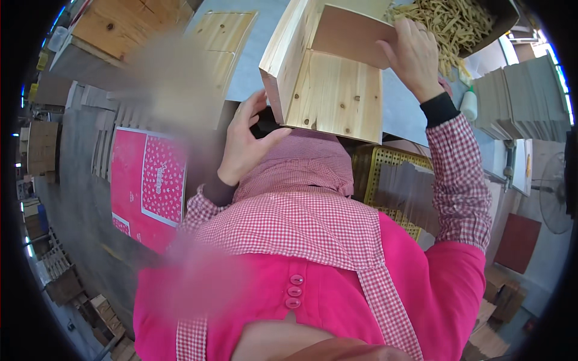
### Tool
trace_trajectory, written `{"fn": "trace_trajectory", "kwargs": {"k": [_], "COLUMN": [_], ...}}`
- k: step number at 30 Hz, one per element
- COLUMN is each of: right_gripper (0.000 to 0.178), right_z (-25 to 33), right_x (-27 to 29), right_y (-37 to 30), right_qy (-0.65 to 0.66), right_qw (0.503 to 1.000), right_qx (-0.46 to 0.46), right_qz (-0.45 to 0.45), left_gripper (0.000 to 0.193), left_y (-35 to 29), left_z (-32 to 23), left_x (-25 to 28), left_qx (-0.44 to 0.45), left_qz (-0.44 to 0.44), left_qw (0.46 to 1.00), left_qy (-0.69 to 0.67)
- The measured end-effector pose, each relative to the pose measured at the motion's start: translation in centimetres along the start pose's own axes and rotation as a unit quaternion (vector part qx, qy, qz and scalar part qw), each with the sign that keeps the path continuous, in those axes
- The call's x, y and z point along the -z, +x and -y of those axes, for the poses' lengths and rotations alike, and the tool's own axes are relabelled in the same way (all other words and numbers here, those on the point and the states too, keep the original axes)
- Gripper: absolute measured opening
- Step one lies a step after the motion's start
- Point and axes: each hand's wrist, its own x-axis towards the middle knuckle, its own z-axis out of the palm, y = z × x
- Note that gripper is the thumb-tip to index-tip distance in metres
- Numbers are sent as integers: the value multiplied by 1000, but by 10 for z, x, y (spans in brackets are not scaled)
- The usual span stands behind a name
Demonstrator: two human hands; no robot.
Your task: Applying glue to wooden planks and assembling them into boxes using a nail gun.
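Observation:
A pale knotty-wood box (337,96), partly assembled, sits at the near edge of the table. Its thick left side panel (283,69) stands upright. Across it rises a thin brown board (349,37), whose right end my right hand (415,57) pinches between thumb and fingers. My left hand (250,138) is beside the lower left corner of the box, thumb and fingers spread, with nothing visible in it. Whether its fingertips touch the side panel I cannot tell. The box's far end runs out of view at the top.
Thin yellowish strips (451,27) lie heaped at the far right, near a white bottle (469,104) and stacked grey boards (518,99). A yellow basket (385,159) sits below the table edge. Leftward are flat wooden panels (223,36) and a pink printed carton (129,174). Blurred patches hide part of the left.

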Motion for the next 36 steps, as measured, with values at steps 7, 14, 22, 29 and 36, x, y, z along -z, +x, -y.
{"fn": "trace_trajectory", "kwargs": {"k": [7,14,22,29,36], "right_gripper": [36,61,42,43,42], "right_z": [1,-5,3,0,-2], "right_x": [-8,4,-31,-31,-30], "right_y": [17,48,53,56,63], "right_qy": [20,-1,18,45,68], "right_qw": [1000,940,991,990,987], "right_qx": [17,-74,-28,-30,-36], "right_qz": [5,332,127,133,144], "left_gripper": [39,41,36,30,43], "left_y": [30,32,34,35,31], "left_z": [33,49,58,25,46], "left_x": [-15,-23,-25,-31,-20], "left_qx": [23,68,19,-47,-13], "left_qz": [137,150,140,38,134], "left_qw": [989,985,990,995,991], "left_qy": [-54,-44,-24,-83,7]}}
